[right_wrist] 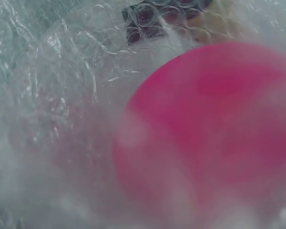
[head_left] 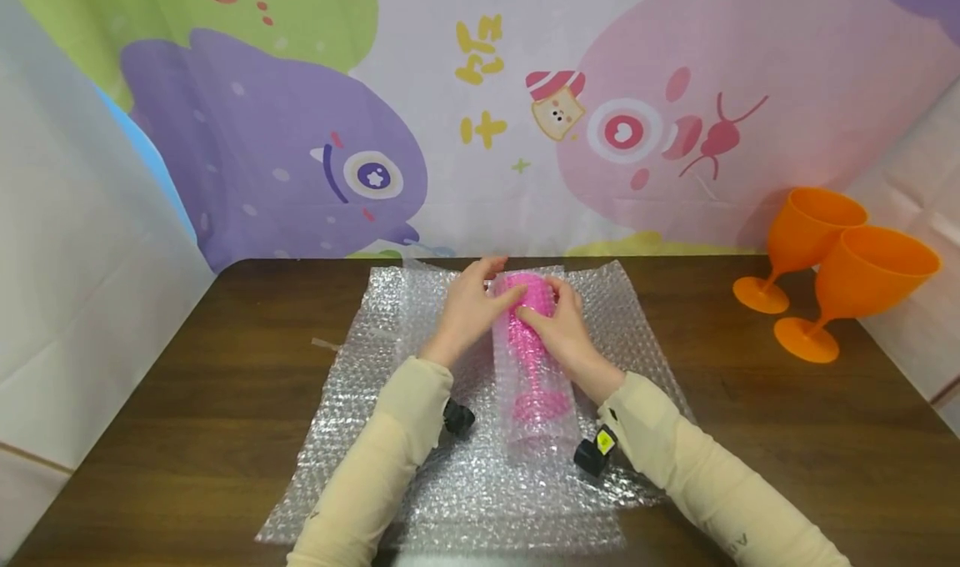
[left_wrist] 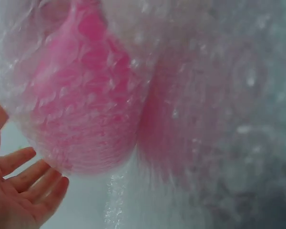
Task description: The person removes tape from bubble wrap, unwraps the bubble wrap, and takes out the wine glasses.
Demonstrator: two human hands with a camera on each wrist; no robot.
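A pink plastic goblet (head_left: 527,350) lies on its side inside a roll of bubble wrap (head_left: 506,383), its bowl at the far end and its foot toward me. With its thumb over the wrapped bowl, my left hand (head_left: 474,304) holds the left side, fingers reaching past the rim. My right hand (head_left: 566,329) grips the bowl from the right, thumb on top. In the left wrist view, slightly bent fingers (left_wrist: 26,183) lie by the wrapped rim. The goblet's round pink foot (right_wrist: 219,129) fills much of the right wrist view, where no fingers can be made out.
Flat bubble wrap sheets (head_left: 360,467) spread beneath the roll on the dark wooden table (head_left: 187,434). Two orange goblets (head_left: 798,242) stand upright at the right back. A cartoon-printed cloth (head_left: 465,200) hangs behind the table. A small clear strip (head_left: 326,344) lies at the left.
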